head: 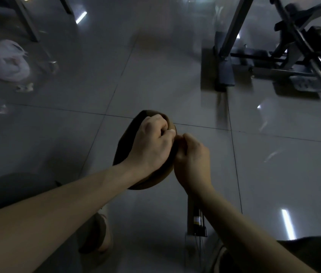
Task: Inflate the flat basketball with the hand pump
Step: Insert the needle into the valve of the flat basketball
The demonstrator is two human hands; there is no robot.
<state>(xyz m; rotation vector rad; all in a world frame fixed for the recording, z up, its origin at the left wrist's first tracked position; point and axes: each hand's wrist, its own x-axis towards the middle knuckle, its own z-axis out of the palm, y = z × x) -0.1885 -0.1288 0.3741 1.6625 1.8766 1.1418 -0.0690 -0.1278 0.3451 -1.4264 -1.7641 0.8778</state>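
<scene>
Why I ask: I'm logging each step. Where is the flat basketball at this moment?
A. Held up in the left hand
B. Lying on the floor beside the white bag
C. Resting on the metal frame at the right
A: the left hand grips the caved-in basketball above the floor, and the right hand is curled against its edge.

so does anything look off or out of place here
The basketball is badly caved in, folded almost flat rather than round; the left hand grips its top fold and the right hand pinches its edge. A crumpled white bag lies on the floor at upper left.
</scene>
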